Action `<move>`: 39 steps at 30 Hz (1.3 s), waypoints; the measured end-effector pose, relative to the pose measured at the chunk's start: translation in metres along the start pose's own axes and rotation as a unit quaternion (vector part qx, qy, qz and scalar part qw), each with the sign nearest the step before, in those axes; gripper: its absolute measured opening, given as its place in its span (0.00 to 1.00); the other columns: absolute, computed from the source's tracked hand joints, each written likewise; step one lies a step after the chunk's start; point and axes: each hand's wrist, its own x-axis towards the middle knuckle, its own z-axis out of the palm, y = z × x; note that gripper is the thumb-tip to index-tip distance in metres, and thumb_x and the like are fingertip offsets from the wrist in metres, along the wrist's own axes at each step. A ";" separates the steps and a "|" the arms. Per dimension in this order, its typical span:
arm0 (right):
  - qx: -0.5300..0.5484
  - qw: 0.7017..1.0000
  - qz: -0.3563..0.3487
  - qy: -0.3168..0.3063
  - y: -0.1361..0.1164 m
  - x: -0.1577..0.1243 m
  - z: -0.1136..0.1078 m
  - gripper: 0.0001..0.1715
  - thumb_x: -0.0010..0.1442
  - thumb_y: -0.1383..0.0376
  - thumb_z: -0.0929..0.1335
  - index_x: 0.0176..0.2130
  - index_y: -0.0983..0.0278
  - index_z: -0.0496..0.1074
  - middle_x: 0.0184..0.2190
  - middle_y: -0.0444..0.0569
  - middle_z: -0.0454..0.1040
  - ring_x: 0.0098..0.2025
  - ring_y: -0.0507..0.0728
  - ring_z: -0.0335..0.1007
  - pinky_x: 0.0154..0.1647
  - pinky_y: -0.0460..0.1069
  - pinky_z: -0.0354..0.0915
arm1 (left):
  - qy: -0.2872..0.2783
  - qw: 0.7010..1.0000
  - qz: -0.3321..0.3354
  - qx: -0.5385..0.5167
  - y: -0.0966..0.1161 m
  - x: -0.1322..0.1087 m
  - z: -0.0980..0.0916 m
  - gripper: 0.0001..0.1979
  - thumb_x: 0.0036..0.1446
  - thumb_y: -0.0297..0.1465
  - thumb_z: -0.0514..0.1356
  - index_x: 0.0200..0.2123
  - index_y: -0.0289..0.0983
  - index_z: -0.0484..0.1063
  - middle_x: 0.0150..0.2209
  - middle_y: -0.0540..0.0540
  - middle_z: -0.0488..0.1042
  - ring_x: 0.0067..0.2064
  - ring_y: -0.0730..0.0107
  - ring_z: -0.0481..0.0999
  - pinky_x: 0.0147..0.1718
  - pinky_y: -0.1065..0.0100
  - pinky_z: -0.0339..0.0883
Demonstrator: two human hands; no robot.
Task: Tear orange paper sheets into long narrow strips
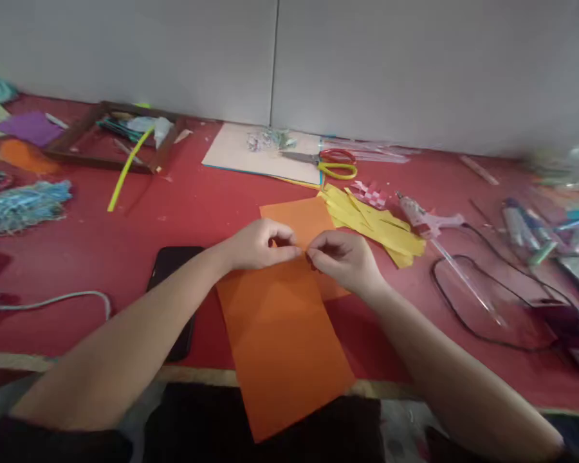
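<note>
My left hand [262,245] and my right hand [346,258] meet above the middle of the table, thumbs and fingertips pinched almost together. Between them they hold the far edge of an orange sheet of paper [284,341], whose near end hangs past the table's front edge. Beneath it and beyond my hands lies another orange sheet [302,215], partly covered. Yellow paper strips [376,222] are heaped just beyond my right hand. A black phone [174,260] lies partly under my left forearm.
Scissors [338,164] rest on a stack of paper [226,145] at the back. A glue gun [427,222] with a dark cord [468,331] lies to the right. At the left are a wooden tray [80,157], a yellow strip [125,168], blue stringy material [26,206] and a white cable [62,297].
</note>
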 end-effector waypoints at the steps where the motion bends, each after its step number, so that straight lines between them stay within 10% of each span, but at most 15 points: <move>1: 0.001 1.000 -0.002 -0.007 -0.002 0.000 0.000 0.08 0.50 0.62 0.67 0.24 0.64 0.71 0.21 0.44 0.70 0.22 0.50 0.64 0.24 0.48 0.61 | -0.003 1.000 0.001 -0.001 0.000 0.000 0.000 0.14 0.56 0.40 0.59 0.31 0.34 0.74 0.28 0.51 0.73 0.29 0.74 0.65 0.29 0.71 0.57; 19: 0.120 0.990 0.031 0.066 0.006 0.005 -0.005 0.06 0.51 0.63 0.69 0.26 0.63 0.71 0.21 0.44 0.73 0.21 0.49 0.63 0.21 0.46 0.59 | -0.040 0.999 -0.017 -0.019 -0.006 -0.001 -0.002 0.11 0.57 0.38 0.60 0.32 0.35 0.74 0.29 0.51 0.73 0.29 0.74 0.67 0.31 0.71 0.60; 28: -0.029 0.999 0.018 0.006 -0.020 0.061 -0.005 0.06 0.50 0.63 0.67 0.24 0.63 0.70 0.22 0.44 0.73 0.21 0.50 0.63 0.23 0.47 0.58 | -0.060 0.997 -0.011 0.040 -0.008 -0.001 -0.005 0.09 0.57 0.35 0.59 0.33 0.36 0.75 0.33 0.49 0.76 0.33 0.72 0.71 0.33 0.70 0.62; 33: -0.215 0.972 -0.068 0.060 -0.031 0.117 0.025 0.06 0.52 0.66 0.66 0.25 0.63 0.71 0.24 0.45 0.74 0.28 0.52 0.68 0.30 0.47 0.60 | -0.060 0.997 -0.007 0.042 -0.006 -0.001 -0.005 0.10 0.57 0.36 0.59 0.31 0.36 0.75 0.32 0.49 0.77 0.33 0.71 0.72 0.34 0.70 0.63; 39: -0.338 0.936 -0.090 -0.047 -0.042 0.164 0.086 0.10 0.56 0.65 0.67 0.34 0.64 0.78 0.33 0.50 0.80 0.35 0.57 0.73 0.36 0.48 0.64 | -0.082 0.997 -0.007 0.002 -0.012 -0.001 -0.005 0.09 0.54 0.31 0.59 0.37 0.35 0.78 0.37 0.47 0.80 0.38 0.66 0.77 0.37 0.69 0.67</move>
